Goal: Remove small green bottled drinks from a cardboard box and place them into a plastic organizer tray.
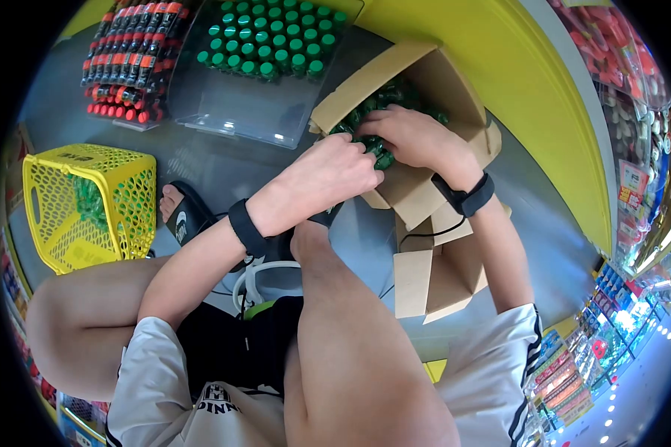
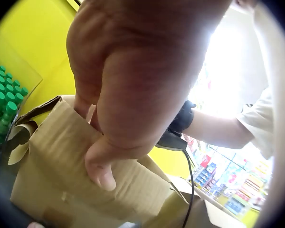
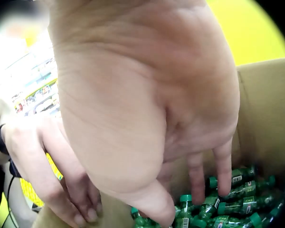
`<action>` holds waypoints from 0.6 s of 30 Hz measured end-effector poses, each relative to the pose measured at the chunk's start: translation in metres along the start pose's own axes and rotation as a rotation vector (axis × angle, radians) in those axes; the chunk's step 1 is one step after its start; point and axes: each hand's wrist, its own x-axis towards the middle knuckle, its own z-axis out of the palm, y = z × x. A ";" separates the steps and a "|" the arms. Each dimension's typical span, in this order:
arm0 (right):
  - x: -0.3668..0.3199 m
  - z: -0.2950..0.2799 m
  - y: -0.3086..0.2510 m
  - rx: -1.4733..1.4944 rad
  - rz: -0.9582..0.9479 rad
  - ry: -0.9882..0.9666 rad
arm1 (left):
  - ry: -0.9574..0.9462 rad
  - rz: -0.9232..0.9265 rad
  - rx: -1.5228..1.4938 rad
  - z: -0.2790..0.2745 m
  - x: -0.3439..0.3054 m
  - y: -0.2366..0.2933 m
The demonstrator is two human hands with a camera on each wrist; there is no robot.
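Note:
An open cardboard box (image 1: pixel 461 86) holds several small green bottles (image 3: pixel 247 205) with green caps, lying jumbled inside. My left hand (image 1: pixel 339 170) grips the near-left wall of the box; in the left wrist view its thumb (image 2: pixel 102 175) presses the outside while the other fingers go over the edge. Inside the box is my right hand (image 1: pixel 417 139), reaching down among the bottles. The right wrist view shows its fingers (image 3: pixel 223 168) pointing down, fairly straight, touching or overlapping the bottles, with the thumb beside an upright one. No bottle shows gripped in it.
A clear bin (image 1: pixel 238 123) with rows of green-capped bottles stands beyond the box, beside stacked dark bottles with red caps (image 1: pixel 130 67). At left is a yellow basket (image 1: pixel 130 160) containing green items. Another open carton (image 1: pixel 455 276) sits nearer, and a yellow panel (image 1: pixel 544 97) runs along the right.

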 end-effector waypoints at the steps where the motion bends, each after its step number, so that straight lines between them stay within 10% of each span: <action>1: 0.005 0.001 -0.001 -0.027 -0.053 -0.030 | -0.040 0.011 0.013 -0.002 0.001 -0.001; 18: 0.042 0.011 -0.008 -0.282 -0.083 -0.203 | -0.163 -0.034 -0.263 -0.030 0.028 -0.016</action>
